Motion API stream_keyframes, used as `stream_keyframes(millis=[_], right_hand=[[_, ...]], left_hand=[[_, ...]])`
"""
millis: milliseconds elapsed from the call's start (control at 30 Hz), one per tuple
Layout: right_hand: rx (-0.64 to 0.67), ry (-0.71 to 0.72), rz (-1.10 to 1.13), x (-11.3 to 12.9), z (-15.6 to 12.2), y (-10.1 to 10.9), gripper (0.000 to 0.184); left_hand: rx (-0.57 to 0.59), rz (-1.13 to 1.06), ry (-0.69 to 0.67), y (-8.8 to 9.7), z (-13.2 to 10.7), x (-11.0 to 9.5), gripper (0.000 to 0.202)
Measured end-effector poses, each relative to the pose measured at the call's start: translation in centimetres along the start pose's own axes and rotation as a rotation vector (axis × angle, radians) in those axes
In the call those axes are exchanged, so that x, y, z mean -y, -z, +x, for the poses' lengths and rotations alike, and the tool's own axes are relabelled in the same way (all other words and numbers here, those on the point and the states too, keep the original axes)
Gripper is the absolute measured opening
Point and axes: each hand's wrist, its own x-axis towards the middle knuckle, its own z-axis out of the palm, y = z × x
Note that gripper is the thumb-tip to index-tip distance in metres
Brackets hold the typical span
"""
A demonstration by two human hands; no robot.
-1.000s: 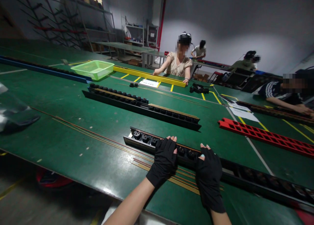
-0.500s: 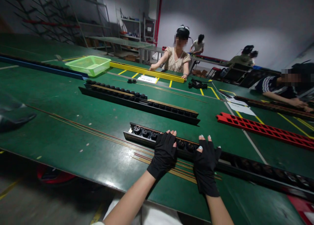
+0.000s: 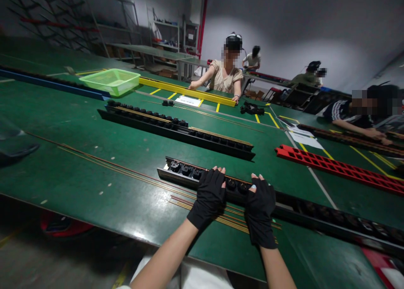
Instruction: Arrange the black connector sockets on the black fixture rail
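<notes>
A long black socket strip lies across the green table in front of me, running off to the right. Both my hands wear black fingerless gloves. My left hand lies flat on the strip's near edge, fingers stretched over the sockets. My right hand rests beside it on the same strip, fingers extended onto the rail. Thin brass rods lie along the table just under and left of my hands. Neither hand grips anything.
A second black strip lies farther back, a red strip at right, a green basket and yellow rail beyond. A person opposite leans on the yellow rail; another person works at right. The table edge runs close below my arms.
Both hands have drawn slightly closer together on the strip, and the view has shifted a little; the strip itself has not visibly moved.
</notes>
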Motion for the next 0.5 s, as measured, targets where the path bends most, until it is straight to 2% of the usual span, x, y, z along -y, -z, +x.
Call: stream_keyframes(millis=[233,500], right_hand=[[0.043,-0.009,-0.001,1.2,0.1,-0.1,0.047],[0.031,-0.006,0.015,1.6,0.0,-0.7,0.044]], left_hand=[[0.036,-0.033,-0.005,0.3,0.0,-0.1,0.05],[0.014,-0.033,-0.003,0.4,0.0,-0.1,0.048]])
